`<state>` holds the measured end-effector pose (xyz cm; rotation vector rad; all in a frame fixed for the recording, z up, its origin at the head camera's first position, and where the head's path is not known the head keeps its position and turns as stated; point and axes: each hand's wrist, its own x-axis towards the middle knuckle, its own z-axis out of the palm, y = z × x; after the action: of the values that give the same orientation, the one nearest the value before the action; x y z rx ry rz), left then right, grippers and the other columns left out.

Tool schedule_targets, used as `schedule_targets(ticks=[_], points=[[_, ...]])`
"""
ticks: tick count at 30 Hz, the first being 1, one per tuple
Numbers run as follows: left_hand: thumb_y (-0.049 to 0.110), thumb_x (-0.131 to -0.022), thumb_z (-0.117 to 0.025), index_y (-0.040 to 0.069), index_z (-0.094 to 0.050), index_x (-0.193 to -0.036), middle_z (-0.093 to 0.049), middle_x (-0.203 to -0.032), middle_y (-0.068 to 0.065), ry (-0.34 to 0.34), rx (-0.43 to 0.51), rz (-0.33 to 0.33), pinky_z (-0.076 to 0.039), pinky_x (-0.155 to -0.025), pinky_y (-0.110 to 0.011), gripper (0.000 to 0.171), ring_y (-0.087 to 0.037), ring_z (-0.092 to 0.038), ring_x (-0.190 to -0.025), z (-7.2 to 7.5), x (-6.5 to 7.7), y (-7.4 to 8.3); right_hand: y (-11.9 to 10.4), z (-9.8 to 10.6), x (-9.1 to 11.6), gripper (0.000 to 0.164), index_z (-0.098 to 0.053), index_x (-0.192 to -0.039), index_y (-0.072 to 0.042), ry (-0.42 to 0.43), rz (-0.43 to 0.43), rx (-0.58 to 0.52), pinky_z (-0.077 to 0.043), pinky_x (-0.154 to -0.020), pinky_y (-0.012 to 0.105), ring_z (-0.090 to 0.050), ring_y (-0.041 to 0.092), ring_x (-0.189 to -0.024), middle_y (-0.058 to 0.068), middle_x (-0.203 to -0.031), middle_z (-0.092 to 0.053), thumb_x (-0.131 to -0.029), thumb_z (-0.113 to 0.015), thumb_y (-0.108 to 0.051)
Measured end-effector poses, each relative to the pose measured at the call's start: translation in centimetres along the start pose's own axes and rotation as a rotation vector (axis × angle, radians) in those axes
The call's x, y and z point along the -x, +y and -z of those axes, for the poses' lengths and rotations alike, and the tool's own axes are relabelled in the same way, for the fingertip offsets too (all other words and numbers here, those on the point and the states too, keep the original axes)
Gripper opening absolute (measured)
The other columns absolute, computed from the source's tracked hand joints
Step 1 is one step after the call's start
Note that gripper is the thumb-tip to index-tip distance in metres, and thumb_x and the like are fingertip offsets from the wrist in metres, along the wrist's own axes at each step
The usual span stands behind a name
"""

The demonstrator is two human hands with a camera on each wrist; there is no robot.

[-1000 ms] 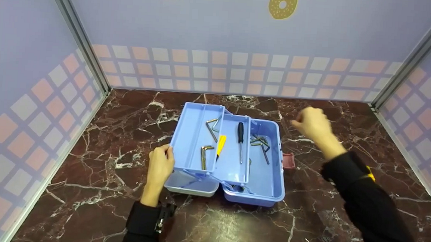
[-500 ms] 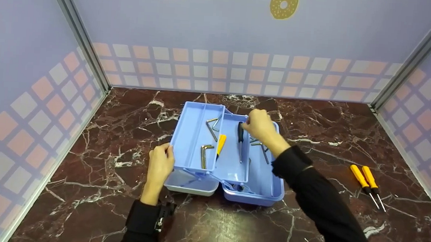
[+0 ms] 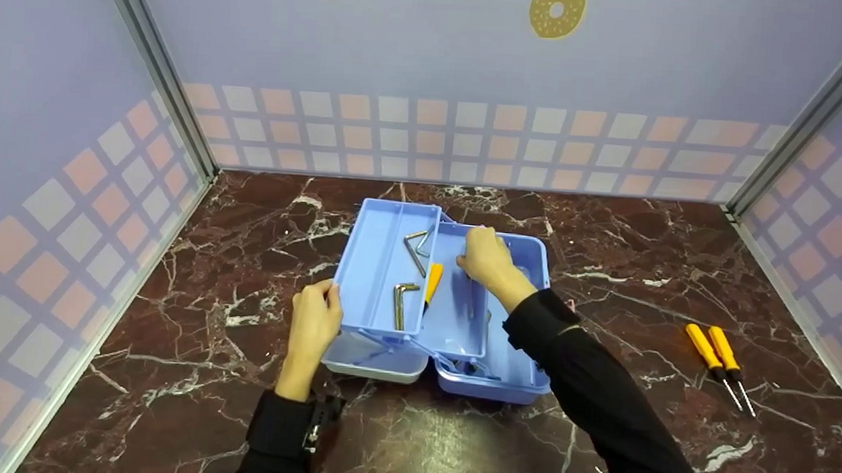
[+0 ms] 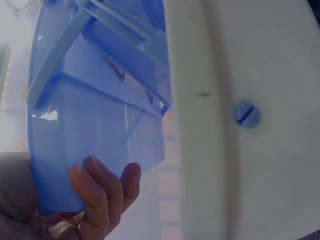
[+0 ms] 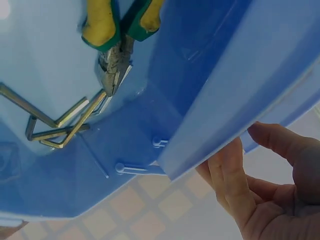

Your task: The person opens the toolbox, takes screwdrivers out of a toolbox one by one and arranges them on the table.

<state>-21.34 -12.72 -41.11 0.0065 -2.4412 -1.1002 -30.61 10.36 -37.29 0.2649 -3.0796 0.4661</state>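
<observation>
A blue toolbox (image 3: 543, 324) stands with its two stepped trays spread to the left. My left hand (image 3: 316, 320) grips the left edge of the upper tray (image 3: 361, 262); in the left wrist view its curled fingers (image 4: 100, 195) lie against that tray. Over the middle tray (image 3: 451, 333) is my right hand (image 3: 489, 259), covering the handle of a black screwdriver whose shaft (image 3: 471, 305) shows faintly. In the right wrist view its fingers pass behind the tray wall (image 5: 240, 100), so their hold is hidden. A yellow-handled tool (image 3: 433, 281) lies partly under the upper tray.
Hex keys (image 3: 399, 305) lie in the upper tray, and more hex keys (image 5: 65, 132) sit with yellow-green pliers (image 5: 115, 55) in the bottom compartment. Two yellow screwdrivers (image 3: 721, 364) rest on the marble table (image 3: 642, 440) at right. A pale lid (image 4: 270, 165) hangs below the upper tray.
My right hand has come left from beyond the toolbox to the middle tray, and now covers the black screwdriver's handle. The left hand keeps its grip on the upper tray.
</observation>
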Motion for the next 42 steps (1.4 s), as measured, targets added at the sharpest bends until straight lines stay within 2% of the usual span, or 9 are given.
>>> schedule_targets(ticks=[9, 17, 24, 30, 36, 39, 42], points=[[-0.001, -0.085, -0.051, 0.001, -0.049, -0.059, -0.055, -0.061, -0.017, -0.005, -0.007, 0.002, -0.044, -0.06, -0.046, 0.026, -0.031, -0.052, -0.059, -0.1, 0.0, 0.0, -0.7, -0.6, -0.1, 0.027, -0.061, -0.096, 0.007, -0.086, -0.009, 0.105, -0.048, -0.075, 0.044, -0.059, 0.036, -0.09, 0.023, -0.103, -0.06, -0.079, -0.064, -0.013], [0.0, -0.085, -0.051, -0.004, -0.058, -0.068, -0.062, -0.072, -0.023, -0.005, -0.004, 0.007, -0.044, -0.065, -0.049, 0.019, -0.038, -0.059, -0.069, -0.1, -0.1, 0.0, -0.6, -0.8, -0.1, 0.024, -0.061, -0.096, 0.007, -0.056, -0.022, 0.12, -0.049, -0.071, 0.044, -0.06, 0.037, -0.089, 0.023, -0.102, -0.06, -0.076, -0.062, -0.007], [0.0, -0.085, -0.051, -0.003, -0.057, -0.066, -0.06, -0.068, -0.02, -0.011, 0.0, 0.023, -0.044, -0.063, -0.048, 0.021, -0.035, -0.058, -0.066, -0.2, 0.0, -0.2, -0.5, -1.2, -0.1, 0.02, -0.061, -0.096, 0.007, -0.008, -0.055, 0.113, -0.049, -0.071, 0.046, -0.06, 0.038, -0.088, 0.023, -0.1, -0.061, -0.08, -0.055, -0.003], [0.0, -0.086, -0.051, 0.0, -0.053, -0.062, -0.057, -0.064, -0.018, -0.008, -0.001, 0.023, -0.044, -0.061, -0.047, 0.024, -0.032, -0.054, -0.063, -0.3, 0.0, -0.2, -0.1, -1.3, -0.4, 0.022, -0.059, -0.094, 0.007, 0.002, -0.087, 0.024, -0.049, -0.071, 0.044, -0.059, 0.036, -0.089, 0.023, -0.098, -0.06, -0.076, -0.059, -0.005], [-0.001, -0.085, -0.051, -0.003, -0.057, -0.066, -0.059, -0.067, -0.02, -0.011, 0.003, 0.017, -0.044, -0.063, -0.047, 0.02, -0.034, -0.057, -0.065, -0.2, 0.0, 0.0, 0.5, -0.6, -0.4, 0.032, -0.059, -0.093, 0.011, -0.006, -0.088, -0.099, -0.049, -0.071, 0.04, -0.059, 0.034, -0.083, 0.025, -0.095, -0.06, -0.067, -0.069, -0.006], [-0.001, -0.085, -0.051, -0.004, -0.059, -0.069, -0.061, -0.07, -0.021, -0.012, 0.002, 0.021, -0.045, -0.065, -0.047, 0.018, -0.035, -0.058, -0.067, -0.1, 0.0, -0.1, 0.6, -0.2, -0.4, 0.037, -0.057, -0.097, 0.013, -0.032, -0.104, -0.154, -0.05, -0.064, 0.035, -0.061, 0.031, -0.075, 0.026, -0.092, -0.059, -0.067, -0.07, -0.006], [-0.001, -0.085, -0.051, -0.005, -0.06, -0.071, -0.061, -0.072, -0.021, -0.009, 0.002, 0.025, -0.045, -0.066, -0.048, 0.018, -0.036, -0.058, -0.068, 0.0, 0.0, -0.1, 0.6, 0.3, -0.4, 0.031, -0.058, -0.091, 0.012, -0.05, -0.125, -0.21, -0.05, -0.052, 0.028, -0.062, 0.024, -0.059, 0.024, -0.084, -0.061, -0.068, -0.071, -0.006]])
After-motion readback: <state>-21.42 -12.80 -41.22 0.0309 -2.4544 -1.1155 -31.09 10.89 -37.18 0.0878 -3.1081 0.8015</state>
